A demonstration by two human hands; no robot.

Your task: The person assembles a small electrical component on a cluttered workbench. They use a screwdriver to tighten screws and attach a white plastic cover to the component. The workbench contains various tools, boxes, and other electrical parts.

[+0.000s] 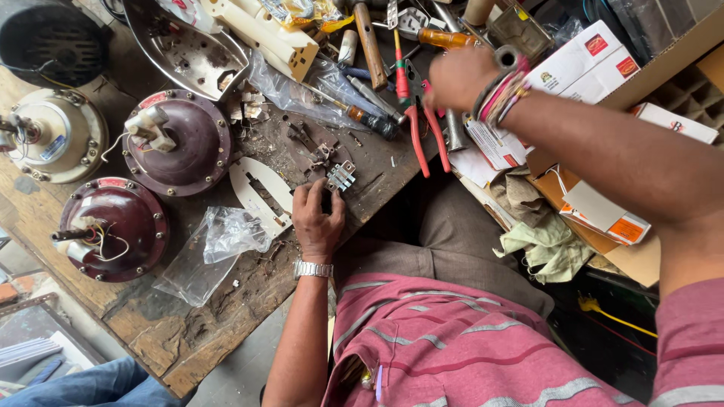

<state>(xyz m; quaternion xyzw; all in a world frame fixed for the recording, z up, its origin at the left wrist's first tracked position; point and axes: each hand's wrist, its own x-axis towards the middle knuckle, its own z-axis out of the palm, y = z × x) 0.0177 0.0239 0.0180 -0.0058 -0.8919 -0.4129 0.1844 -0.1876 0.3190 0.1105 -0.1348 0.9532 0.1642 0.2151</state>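
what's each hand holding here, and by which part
The left hand pinches a small metal part by its near edge. The right hand reaches among the tools; whether it grips one cannot be told.

- The person is wearing a short-sleeved polo shirt in faded pink-red, with thin grey stripes running across it.
- Both forearms are showing bare below the sleeves.
- The left hand is wearing a silver metal watch with a linked band at the wrist.
- The right hand is wearing a stack of bangles and threads, pink, red, dark and gold, bunching at the wrist.
- Grey-brown trousers are covering the lap, creasing near the bench edge.
- Something small and metallic is poking from the shirt pocket.
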